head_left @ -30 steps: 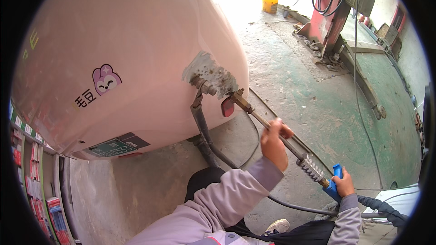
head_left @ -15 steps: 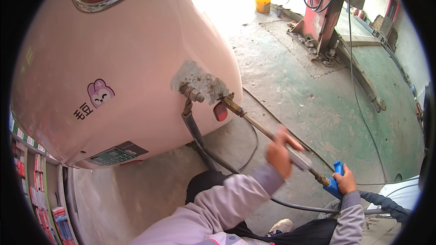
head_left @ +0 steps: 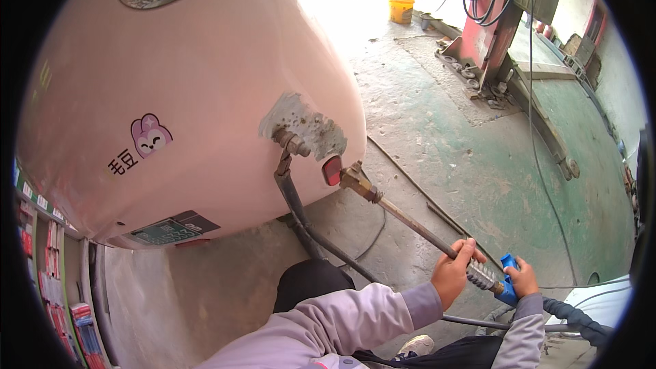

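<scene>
Gripping the long brown metal rod [head_left: 417,225], left hand [head_left: 452,275]; right hand [head_left: 524,279] clutches its blue plastic handle [head_left: 506,294]. A leftward slip could scrape the glossy pink car [head_left: 225,82]!

The car [head_left: 219,68] sits left of the rod [head_left: 414,223]; the post [head_left: 482,46] behind.

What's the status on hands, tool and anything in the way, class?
Left hand around rod by spring; right hand on blue handle. Tool tip apart from patch. Possible obstacle: clamp at patch's lower left.
</scene>
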Tool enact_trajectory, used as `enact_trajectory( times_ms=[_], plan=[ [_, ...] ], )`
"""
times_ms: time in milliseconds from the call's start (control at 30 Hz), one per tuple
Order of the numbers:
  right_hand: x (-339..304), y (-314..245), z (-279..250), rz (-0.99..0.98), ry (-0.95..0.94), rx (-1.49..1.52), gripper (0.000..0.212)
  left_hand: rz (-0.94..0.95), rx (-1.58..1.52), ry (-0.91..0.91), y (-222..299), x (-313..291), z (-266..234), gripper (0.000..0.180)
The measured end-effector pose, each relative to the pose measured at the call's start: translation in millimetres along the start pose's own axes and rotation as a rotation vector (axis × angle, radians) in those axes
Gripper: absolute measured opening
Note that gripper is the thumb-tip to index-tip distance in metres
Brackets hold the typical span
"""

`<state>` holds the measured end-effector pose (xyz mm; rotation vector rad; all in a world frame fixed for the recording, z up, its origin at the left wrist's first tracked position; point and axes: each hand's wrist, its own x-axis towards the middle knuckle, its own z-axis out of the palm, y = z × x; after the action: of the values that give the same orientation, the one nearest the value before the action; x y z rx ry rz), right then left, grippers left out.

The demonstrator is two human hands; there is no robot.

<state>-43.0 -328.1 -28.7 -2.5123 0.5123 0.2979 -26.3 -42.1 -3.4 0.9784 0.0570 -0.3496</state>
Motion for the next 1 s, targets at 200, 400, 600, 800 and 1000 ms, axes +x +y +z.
enact_trajectory(
  times_ms=[200, 400, 600, 800, 1000],
  plan=[
    [-6.4, -7.9, 5.0, 0.028, -0.018, 0.033, 0.081, -0.021, -0.025, -0.021, 4.9, 3.1, -11.2, 0.040],
    [-8.6, -16.0, 7.0, 0.010, -0.039, 0.057, 0.081, 0.093, 0.117, -0.156, 26.2, -4.0, -10.4, 0.042],
    [-15.1, -25.7, 8.4, 0.061, -0.095, 0.120, 0.089, 0.100, 0.002, -0.174, 38.5, -3.9, -6.0, 0.042],
    [-19.8, -32.5, 6.0, 0.099, -0.081, 0.114, 0.091, 0.070, -0.122, -0.180, 42.9, -5.7, -0.2, 0.039],
    [-22.6, -39.7, 5.9, 0.117, -0.184, 0.126, 0.098, 0.073, -0.200, -0.171, 46.7, -1.0, -1.2, 0.045]
  ],
)
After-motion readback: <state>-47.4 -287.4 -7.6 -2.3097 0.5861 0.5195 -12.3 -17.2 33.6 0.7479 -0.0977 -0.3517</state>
